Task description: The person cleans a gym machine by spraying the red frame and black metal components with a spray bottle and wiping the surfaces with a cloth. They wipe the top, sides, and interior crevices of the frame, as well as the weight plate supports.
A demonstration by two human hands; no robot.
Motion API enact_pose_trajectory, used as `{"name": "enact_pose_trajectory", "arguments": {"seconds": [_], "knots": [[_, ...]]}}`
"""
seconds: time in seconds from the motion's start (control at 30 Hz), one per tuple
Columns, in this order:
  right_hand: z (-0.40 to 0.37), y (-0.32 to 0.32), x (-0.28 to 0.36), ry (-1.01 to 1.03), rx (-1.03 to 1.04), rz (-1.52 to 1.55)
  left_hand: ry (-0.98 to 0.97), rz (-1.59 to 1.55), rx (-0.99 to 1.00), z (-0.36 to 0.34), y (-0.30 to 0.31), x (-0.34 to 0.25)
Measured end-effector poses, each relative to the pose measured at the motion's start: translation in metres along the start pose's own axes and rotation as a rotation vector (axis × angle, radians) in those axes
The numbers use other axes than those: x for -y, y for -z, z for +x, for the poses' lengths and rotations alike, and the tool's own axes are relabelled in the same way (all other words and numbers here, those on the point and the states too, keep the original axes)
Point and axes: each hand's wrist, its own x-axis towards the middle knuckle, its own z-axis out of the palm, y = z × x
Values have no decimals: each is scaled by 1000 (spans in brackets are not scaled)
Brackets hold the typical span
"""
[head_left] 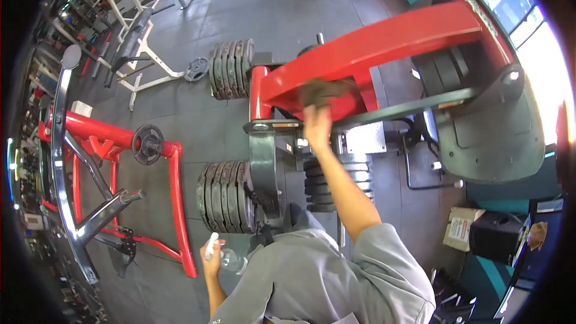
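My right hand reaches forward and presses a dark brown cloth against the red arm of a gym machine. The fingers are closed on the cloth, which looks blurred. My left hand hangs low by my side and holds a clear spray bottle with a white nozzle. My grey sleeves and shirt fill the bottom middle of the view.
Black weight plates are stacked on pegs at the machine's far side, and more plates sit near my left. A red and chrome frame stands left. The black seat pad is right. A cardboard box lies on the floor.
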Motion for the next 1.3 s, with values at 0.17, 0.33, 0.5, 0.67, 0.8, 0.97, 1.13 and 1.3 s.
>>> {"name": "enact_pose_trajectory", "arguments": {"seconds": [0.17, 0.33, 0.5, 0.67, 0.8, 0.97, 1.13, 1.3], "knots": [[-109, -2, 4, -171, 124, 158, -309, 258, 219, 23, -36, -69], [-127, 162, 84, -379, 317, 333, -538, 216, 415, 37, -72, -118], [-161, 237, 114, -367, -173, 1179, -644, 170, 705, 47, -98, -141], [-189, 218, 120, -336, -260, 1215, -771, 62, 877, 57, -123, -129], [-213, 248, 120, -307, -305, 1140, -692, 73, 942, 58, -139, -109], [-234, 289, 97, -372, -262, 1021, -734, 110, 980, 41, -164, -110], [-206, 303, 40, -452, -76, 955, -651, 160, 920, 23, -202, -118], [-147, 281, -5, -452, 193, 921, -719, 137, 822, -5, -265, -182]]}}
